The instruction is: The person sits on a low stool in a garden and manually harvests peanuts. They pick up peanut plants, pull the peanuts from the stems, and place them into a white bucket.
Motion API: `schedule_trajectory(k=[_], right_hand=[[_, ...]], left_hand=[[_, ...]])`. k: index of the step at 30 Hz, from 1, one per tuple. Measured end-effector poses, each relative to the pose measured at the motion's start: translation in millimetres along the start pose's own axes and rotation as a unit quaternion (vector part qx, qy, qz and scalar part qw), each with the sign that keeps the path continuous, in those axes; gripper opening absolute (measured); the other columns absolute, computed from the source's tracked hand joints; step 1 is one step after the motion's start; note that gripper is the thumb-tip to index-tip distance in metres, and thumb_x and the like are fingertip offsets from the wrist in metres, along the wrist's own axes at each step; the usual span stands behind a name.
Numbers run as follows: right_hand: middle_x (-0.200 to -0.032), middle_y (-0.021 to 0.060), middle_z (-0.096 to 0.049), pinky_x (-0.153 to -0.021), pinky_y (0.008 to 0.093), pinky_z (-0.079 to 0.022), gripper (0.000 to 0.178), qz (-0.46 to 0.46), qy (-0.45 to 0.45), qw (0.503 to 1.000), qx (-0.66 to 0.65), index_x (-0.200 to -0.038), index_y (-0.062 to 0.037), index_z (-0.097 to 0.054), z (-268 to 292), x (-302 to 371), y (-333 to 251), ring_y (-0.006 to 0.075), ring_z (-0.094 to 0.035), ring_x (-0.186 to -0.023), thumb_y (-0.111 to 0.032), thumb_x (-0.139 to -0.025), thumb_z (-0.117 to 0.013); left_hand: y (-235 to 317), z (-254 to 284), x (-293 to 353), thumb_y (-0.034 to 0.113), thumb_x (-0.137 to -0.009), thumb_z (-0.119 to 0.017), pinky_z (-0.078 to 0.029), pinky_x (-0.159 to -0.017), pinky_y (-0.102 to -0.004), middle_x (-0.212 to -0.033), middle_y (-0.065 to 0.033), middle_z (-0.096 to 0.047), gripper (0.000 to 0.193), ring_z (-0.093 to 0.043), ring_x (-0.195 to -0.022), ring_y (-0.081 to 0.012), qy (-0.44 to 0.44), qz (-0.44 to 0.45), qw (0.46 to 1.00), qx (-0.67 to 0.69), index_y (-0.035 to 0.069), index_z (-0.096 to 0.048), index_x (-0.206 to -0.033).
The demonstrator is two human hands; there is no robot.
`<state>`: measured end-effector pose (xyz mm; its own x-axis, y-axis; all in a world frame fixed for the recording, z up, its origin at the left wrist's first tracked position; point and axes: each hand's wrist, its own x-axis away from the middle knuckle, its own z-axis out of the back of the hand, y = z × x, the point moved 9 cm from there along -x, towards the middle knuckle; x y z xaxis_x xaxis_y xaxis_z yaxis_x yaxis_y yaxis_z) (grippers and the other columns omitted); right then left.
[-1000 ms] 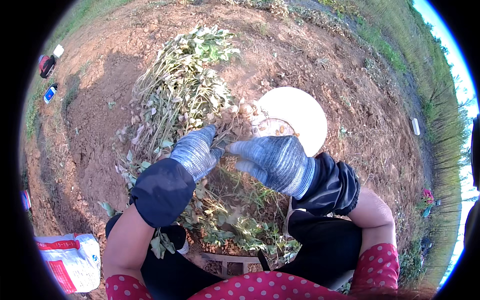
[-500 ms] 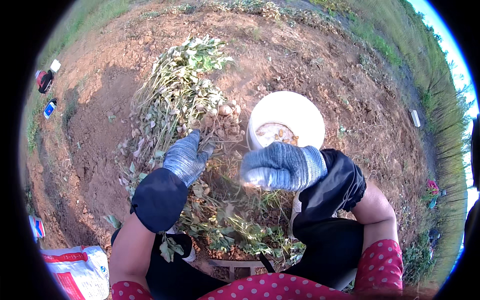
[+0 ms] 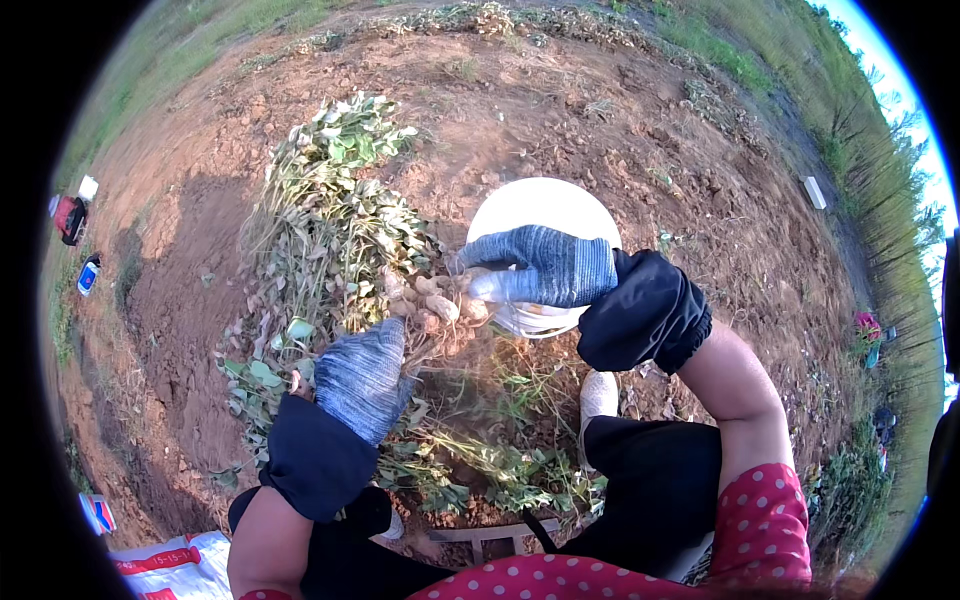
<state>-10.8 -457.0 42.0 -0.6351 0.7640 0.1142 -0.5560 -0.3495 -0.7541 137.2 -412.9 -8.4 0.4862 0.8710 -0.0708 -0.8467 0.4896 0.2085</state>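
Note:
My left hand [image 3: 360,382], in a grey-blue knit glove, is closed around the stems and roots of a peanut plant. A cluster of pale, soil-dusted peanuts [image 3: 440,306] sticks out beyond its fingers. From the right, my gloved right hand [image 3: 545,268] reaches across, thumb and fingers closing on pods at the right side of the cluster. Behind and below that hand stands a white bucket [image 3: 545,195]; the hand hides most of its opening. Leafy peanut plants [image 3: 335,205] lie heaped beyond my left hand.
Pulled stems and leaves [image 3: 480,470] lie between my feet, near a low frame [image 3: 490,535]. A white and red sack [image 3: 185,570] is at the lower left. Reddish bare soil [image 3: 700,250] surrounds the bucket, and a blue container [image 3: 88,275] sits far left.
My right hand has moved up and left from in front of the bucket to the peanut cluster. My left hand has drawn slightly nearer to me, still on the plant.

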Motion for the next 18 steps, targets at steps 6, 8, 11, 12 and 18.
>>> schedule_trajectory(k=[6, 8, 11, 12, 18], right_hand=[[-0.088, 0.0071, -0.061, -0.075, 0.0298, -0.049, 0.026, -0.033, 0.078, 0.912, -0.401, -0.107, -0.0019, -0.055, -12.2, -8.2, 32.1, 0.016, -0.059, -0.085, -0.021, -0.089, -0.055], [-0.086, 0.0091, -0.061, -0.072, 0.0318, -0.051, 0.022, 0.004, 0.148, 0.845, -0.513, -0.103, -0.0009, -0.055, -16.3, -15.5, 51.4, 0.0205, -0.06, -0.081, -0.018, -0.089, -0.054], [-0.083, 0.0094, -0.059, -0.08, 0.0445, -0.052, 0.016, -0.007, 0.245, 0.679, -0.692, -0.096, -0.0004, -0.054, -0.1, -11.7, 85.0, 0.0293, -0.061, -0.087, -0.014, -0.087, -0.055], [-0.081, 0.0089, -0.059, -0.084, 0.0512, -0.049, 0.016, 0.055, 0.236, 0.669, -0.703, -0.097, -0.0016, -0.054, 22.0, -9.9, 91.0, 0.032, -0.06, -0.091, -0.012, -0.085, -0.056], [-0.076, 0.0034, -0.056, -0.062, 0.0247, -0.047, 0.023, 0.103, 0.151, 0.941, -0.286, -0.101, -0.0026, -0.054, 43.2, 10.9, 9.5, 0.0119, -0.056, -0.069, -0.023, -0.091, -0.052]], left_hand=[[-3.1, 16.5, 9.3, 0.019, -0.067, -0.069, -0.049, -0.066, -0.0422, -0.089, -0.0179, -0.062, 0.047, -0.06, -0.074, -0.0338, 0.041, -0.012, 0.999, -0.012, -0.003, -0.054, -0.107], [-4.8, 16.7, 5.9, 0.018, -0.069, -0.067, -0.048, -0.066, -0.0434, -0.088, -0.0186, -0.062, 0.046, -0.059, -0.074, -0.0343, 0.061, -0.013, 0.998, 0.003, -0.004, -0.054, -0.107], [1.2, 14.5, -9.1, 0.016, -0.067, -0.067, -0.048, -0.069, -0.0431, -0.089, -0.0194, -0.061, 0.049, -0.06, -0.077, -0.0343, -0.002, 0.0, 1.0, 0.022, -0.004, -0.052, -0.109], [5.4, 16.3, -6.5, 0.015, -0.067, -0.067, -0.048, -0.07, -0.0431, -0.09, -0.0189, -0.061, 0.048, -0.06, -0.078, -0.034, -0.016, -0.006, 1.0, 0.009, -0.004, -0.052, -0.108], [-4.9, -2.4, 8.4, 0.014, -0.064, -0.066, -0.047, -0.073, -0.042, -0.093, -0.016, -0.061, 0.048, -0.06, -0.083, -0.0316, -0.04, -0.002, 0.997, -0.064, -0.002, -0.052, -0.106]])
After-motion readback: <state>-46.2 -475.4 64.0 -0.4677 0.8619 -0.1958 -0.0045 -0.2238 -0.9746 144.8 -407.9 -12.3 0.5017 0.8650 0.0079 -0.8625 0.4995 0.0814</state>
